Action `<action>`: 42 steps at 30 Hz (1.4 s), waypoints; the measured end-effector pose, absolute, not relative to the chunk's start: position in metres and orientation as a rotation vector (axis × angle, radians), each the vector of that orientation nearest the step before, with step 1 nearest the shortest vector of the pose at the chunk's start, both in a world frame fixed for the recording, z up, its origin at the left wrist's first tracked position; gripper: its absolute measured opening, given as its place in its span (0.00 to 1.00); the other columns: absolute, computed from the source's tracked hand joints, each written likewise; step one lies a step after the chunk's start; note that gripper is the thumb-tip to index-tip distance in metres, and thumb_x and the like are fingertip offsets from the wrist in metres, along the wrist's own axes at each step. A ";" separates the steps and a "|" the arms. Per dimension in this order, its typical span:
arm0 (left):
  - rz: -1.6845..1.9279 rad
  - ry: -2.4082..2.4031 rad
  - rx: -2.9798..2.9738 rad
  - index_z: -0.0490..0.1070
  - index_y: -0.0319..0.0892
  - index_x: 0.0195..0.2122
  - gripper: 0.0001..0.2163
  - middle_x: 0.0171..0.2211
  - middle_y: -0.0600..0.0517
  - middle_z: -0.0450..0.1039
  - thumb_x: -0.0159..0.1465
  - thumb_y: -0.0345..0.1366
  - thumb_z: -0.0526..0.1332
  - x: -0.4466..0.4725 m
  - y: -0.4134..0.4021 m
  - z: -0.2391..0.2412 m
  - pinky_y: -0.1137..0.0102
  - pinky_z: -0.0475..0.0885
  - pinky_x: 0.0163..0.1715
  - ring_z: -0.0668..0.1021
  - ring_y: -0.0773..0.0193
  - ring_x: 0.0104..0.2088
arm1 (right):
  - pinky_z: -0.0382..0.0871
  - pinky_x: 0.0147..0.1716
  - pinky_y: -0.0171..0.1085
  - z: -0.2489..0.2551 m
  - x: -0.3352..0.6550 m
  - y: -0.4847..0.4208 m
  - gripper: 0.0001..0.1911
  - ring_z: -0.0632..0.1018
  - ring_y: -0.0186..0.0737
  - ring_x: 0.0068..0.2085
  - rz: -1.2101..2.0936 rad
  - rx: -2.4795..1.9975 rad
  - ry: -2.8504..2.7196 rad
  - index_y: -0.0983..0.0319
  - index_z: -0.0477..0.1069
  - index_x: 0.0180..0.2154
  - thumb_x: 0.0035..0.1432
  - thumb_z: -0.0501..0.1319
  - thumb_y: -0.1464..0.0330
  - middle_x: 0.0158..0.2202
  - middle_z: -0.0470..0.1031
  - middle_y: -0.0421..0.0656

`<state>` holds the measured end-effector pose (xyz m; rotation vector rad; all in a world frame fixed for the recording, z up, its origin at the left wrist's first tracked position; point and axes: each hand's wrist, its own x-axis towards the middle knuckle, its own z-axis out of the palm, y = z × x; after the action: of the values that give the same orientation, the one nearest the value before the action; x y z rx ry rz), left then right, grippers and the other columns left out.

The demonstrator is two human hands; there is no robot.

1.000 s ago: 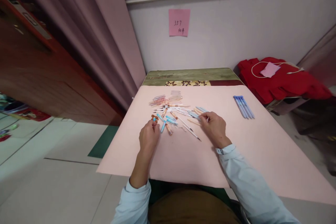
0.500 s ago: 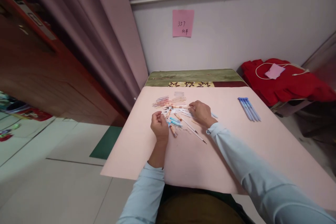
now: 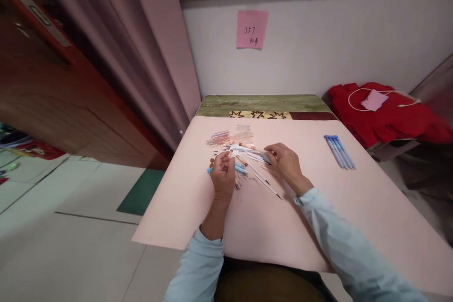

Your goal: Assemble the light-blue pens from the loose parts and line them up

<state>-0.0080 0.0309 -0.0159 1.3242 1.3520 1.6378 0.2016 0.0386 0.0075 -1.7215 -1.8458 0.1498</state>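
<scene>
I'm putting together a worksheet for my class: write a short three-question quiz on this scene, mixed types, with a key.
1. True or false: the left hand holds a small orange-brown piece at its fingertips.
2. Which is nearest the row of blue pens? A) the left hand B) the right hand C) the curtain
3. Fill in: the pink note on the wall bears the number ___.

Key: 1. True; 2. B; 3. 357
</scene>
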 end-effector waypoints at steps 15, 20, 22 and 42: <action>1.484 1.136 1.080 0.76 0.40 0.32 0.14 0.21 0.53 0.74 0.59 0.47 0.66 0.002 0.016 -0.003 0.76 0.64 0.13 0.69 0.72 0.15 | 0.62 0.48 0.43 -0.015 0.196 -0.026 0.11 0.78 0.44 0.43 0.036 -1.469 -1.865 0.58 0.77 0.45 0.65 0.59 0.62 0.41 0.82 0.44; 1.453 1.185 1.202 0.77 0.40 0.32 0.14 0.18 0.55 0.71 0.60 0.47 0.65 0.003 0.013 -0.002 0.76 0.64 0.14 0.68 0.72 0.14 | 0.61 0.47 0.42 -0.019 0.195 -0.026 0.11 0.77 0.43 0.43 0.032 -1.418 -1.912 0.57 0.77 0.44 0.65 0.59 0.62 0.39 0.82 0.43; 1.456 1.181 1.230 0.77 0.40 0.33 0.13 0.20 0.54 0.72 0.60 0.47 0.64 0.004 0.011 0.000 0.76 0.65 0.14 0.69 0.72 0.15 | 0.61 0.47 0.42 -0.021 0.196 -0.025 0.10 0.77 0.42 0.42 0.024 -1.403 -1.912 0.57 0.78 0.43 0.65 0.59 0.62 0.38 0.82 0.43; 1.012 2.151 1.492 0.77 0.45 0.27 0.03 0.26 0.50 0.77 0.49 0.33 0.66 -0.098 0.079 -0.006 0.66 0.69 0.35 0.77 0.57 0.31 | 0.62 0.45 0.42 -0.029 0.198 -0.018 0.10 0.77 0.42 0.40 -0.057 -1.457 -1.838 0.57 0.77 0.38 0.65 0.59 0.61 0.36 0.81 0.41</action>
<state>-0.0982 0.0791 -0.0060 1.4924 2.1514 1.0118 0.1982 -0.0182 -0.0290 -1.4565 -1.8379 -0.0568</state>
